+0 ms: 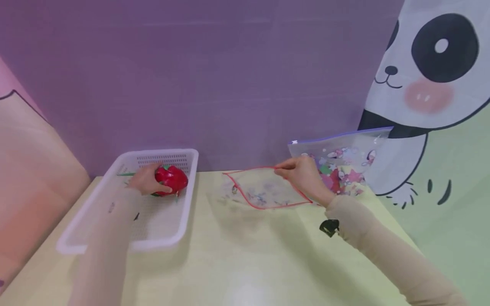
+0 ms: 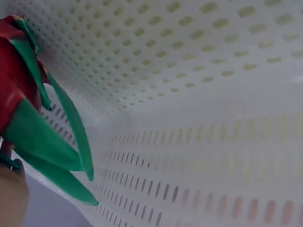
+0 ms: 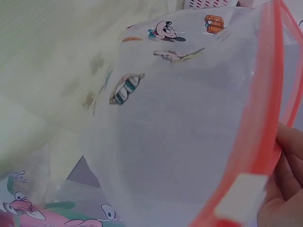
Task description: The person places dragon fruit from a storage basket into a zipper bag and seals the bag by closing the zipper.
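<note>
In the head view my left hand point(image 1: 145, 181) reaches into the white basket point(image 1: 194, 187) and grips a red dragon fruit point(image 1: 174, 179) with green scale tips. Long green tips of that fruit point(image 2: 45, 135) fill the left part of the left wrist view. My right hand point(image 1: 304, 176) pinches the rim of a clear zip bag point(image 1: 268, 185) with a red-orange edge, whose mouth gapes open. Cartoon prints and a white slider show on the bag in the right wrist view. No contents can be seen inside it there.
Behind the right hand a clear bag with a blue zip point(image 1: 340, 140) stands upright, colourful star shapes showing on or in it. A purple backdrop point(image 1: 237, 85) rises behind the pale table point(image 1: 237, 263). A panda picture point(image 1: 425, 102) covers the right side.
</note>
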`<action>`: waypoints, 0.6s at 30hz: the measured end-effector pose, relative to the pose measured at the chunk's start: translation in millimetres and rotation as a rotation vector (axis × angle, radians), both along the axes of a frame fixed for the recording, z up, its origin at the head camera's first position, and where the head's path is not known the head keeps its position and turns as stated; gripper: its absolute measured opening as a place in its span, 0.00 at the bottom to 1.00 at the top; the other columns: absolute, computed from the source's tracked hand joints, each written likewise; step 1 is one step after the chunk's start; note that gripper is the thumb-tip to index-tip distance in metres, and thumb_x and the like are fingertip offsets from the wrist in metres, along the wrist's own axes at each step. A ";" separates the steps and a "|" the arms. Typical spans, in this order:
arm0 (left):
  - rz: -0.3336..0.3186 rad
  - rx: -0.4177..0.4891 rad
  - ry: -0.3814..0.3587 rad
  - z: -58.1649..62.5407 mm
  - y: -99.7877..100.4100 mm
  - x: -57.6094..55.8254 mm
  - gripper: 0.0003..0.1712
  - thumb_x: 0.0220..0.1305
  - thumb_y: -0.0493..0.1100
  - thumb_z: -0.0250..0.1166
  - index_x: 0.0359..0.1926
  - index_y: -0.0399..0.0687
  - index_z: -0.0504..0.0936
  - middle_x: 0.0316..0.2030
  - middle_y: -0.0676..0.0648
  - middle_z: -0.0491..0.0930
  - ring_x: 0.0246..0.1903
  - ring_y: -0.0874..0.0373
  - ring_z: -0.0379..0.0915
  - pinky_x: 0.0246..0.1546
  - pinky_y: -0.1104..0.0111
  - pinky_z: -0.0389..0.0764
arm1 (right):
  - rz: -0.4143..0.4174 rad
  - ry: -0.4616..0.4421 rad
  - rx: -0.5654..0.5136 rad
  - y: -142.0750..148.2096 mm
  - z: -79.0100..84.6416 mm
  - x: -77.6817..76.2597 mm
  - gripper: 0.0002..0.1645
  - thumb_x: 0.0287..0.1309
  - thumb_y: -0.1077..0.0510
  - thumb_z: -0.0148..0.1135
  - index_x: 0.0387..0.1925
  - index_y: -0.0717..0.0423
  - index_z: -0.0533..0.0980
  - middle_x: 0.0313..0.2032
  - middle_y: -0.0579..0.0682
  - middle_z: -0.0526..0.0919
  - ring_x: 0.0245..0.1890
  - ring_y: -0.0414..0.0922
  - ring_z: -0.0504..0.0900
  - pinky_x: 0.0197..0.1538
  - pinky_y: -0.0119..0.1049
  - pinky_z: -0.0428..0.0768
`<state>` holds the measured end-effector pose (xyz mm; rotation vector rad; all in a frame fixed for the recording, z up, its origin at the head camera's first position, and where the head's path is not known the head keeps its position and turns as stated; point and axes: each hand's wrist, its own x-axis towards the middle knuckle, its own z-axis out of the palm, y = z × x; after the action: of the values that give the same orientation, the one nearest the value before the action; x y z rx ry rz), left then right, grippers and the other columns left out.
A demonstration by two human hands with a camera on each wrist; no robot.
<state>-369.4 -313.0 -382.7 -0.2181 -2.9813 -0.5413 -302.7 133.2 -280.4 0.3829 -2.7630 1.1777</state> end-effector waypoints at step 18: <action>0.014 -0.075 0.063 -10.3 -0.1 -9.5 0.58 0.32 0.60 0.75 0.60 0.33 0.61 0.51 0.31 0.69 0.50 0.36 0.66 0.49 0.44 0.71 | -0.005 -0.006 0.011 1.7 -5.6 -6.7 0.11 0.56 0.56 0.61 0.39 0.55 0.82 0.36 0.53 0.85 0.32 0.50 0.82 0.26 0.31 0.75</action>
<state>-378.8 -313.1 -393.0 -0.2164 -2.9419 -0.4138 -309.5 134.9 -286.0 0.3735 -2.7753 1.1645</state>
